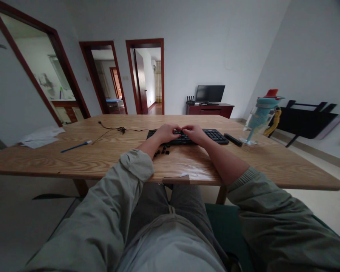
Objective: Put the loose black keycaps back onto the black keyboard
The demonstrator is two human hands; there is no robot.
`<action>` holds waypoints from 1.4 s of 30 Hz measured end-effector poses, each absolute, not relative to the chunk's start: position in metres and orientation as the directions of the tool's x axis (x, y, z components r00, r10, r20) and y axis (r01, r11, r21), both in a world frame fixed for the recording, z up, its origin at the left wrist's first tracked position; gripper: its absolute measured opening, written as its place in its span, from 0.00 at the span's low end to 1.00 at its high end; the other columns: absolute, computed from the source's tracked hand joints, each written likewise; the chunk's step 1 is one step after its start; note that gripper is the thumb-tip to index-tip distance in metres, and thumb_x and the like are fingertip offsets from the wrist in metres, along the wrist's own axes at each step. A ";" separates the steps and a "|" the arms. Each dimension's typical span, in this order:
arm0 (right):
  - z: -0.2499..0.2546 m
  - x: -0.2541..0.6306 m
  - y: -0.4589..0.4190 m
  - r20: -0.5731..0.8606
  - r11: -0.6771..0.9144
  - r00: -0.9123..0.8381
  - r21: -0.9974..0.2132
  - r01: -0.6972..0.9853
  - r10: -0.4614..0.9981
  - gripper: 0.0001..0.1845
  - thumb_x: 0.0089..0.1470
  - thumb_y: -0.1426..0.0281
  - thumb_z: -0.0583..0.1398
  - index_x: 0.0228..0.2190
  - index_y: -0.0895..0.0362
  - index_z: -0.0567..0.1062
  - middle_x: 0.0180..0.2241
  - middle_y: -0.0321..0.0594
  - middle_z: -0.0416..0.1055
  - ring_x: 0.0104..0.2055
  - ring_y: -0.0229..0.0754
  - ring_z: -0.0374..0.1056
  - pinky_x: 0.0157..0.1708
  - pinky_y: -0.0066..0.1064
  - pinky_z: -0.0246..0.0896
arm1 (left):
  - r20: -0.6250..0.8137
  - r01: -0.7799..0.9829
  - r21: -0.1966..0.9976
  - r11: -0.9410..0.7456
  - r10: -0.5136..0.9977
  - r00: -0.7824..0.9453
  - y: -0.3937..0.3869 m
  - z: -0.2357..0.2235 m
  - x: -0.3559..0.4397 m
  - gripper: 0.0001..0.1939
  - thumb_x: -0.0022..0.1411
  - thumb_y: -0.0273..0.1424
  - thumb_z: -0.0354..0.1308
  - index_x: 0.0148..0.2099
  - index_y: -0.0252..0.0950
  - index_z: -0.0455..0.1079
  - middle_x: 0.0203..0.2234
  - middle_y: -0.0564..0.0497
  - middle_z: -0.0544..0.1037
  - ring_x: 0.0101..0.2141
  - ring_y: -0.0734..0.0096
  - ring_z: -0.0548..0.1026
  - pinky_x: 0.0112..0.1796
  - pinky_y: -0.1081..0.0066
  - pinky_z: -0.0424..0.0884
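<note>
A black keyboard (215,136) lies on the wooden table (116,158) in front of me, partly covered by my hands. Over its middle, my left hand (167,132) bends its fingers in toward the keys, thumb and fingertips close together. My right hand (195,133) meets it from the other side, its fingers also curled and pinched near the same keys. Whatever sits between the fingertips is too small and too hidden to name. Several loose black keycaps (167,152) lie on the table just below my left wrist.
A cable (121,130) trails left from the keyboard. Left of it lie a blue brush-like stick (76,146) and white tissue (44,136). To the right are a long black bar (232,139) and a clear cup (259,121) with a blue insert. Brown tape (175,180) covers the front edge.
</note>
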State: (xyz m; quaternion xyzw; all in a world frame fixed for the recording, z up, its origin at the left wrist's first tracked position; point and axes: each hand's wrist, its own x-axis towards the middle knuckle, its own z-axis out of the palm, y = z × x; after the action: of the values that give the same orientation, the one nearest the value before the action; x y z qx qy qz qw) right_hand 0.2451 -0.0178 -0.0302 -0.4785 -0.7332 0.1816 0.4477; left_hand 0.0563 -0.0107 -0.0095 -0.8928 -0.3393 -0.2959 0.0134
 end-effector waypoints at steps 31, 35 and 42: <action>-0.028 0.239 -0.034 0.337 0.486 -0.374 -0.365 0.795 0.864 0.15 0.51 0.69 0.56 0.37 0.56 0.81 0.28 0.37 0.76 0.28 0.36 0.65 0.30 0.26 0.55 | 0.290 0.704 0.115 -0.701 0.702 0.651 0.016 -0.018 0.044 0.14 0.57 0.33 0.56 0.40 0.33 0.80 0.28 0.47 0.80 0.25 0.71 0.71 0.29 0.73 0.62; -0.026 0.237 -0.036 0.268 0.495 -0.422 -0.337 0.801 0.866 0.14 0.51 0.69 0.56 0.34 0.55 0.82 0.28 0.37 0.77 0.27 0.37 0.66 0.29 0.27 0.55 | 0.298 0.710 0.128 -0.693 0.710 0.639 0.016 -0.017 0.042 0.14 0.56 0.32 0.56 0.39 0.32 0.79 0.29 0.47 0.80 0.25 0.73 0.71 0.28 0.74 0.62; -0.026 0.239 -0.035 0.251 0.476 -0.405 -0.397 0.785 0.879 0.13 0.51 0.67 0.57 0.31 0.56 0.82 0.23 0.38 0.75 0.24 0.38 0.63 0.26 0.29 0.53 | 0.340 0.705 0.138 -0.696 0.702 0.626 0.014 -0.019 0.045 0.13 0.55 0.32 0.56 0.38 0.32 0.79 0.28 0.47 0.80 0.25 0.72 0.71 0.28 0.74 0.62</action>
State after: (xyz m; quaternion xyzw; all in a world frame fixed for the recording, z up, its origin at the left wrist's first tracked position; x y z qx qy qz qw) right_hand 0.2389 -0.0347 -0.0264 -0.5005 -0.8313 0.1083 0.2164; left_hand 0.0454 0.0144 -0.0192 -0.9017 -0.3900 -0.1866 0.0043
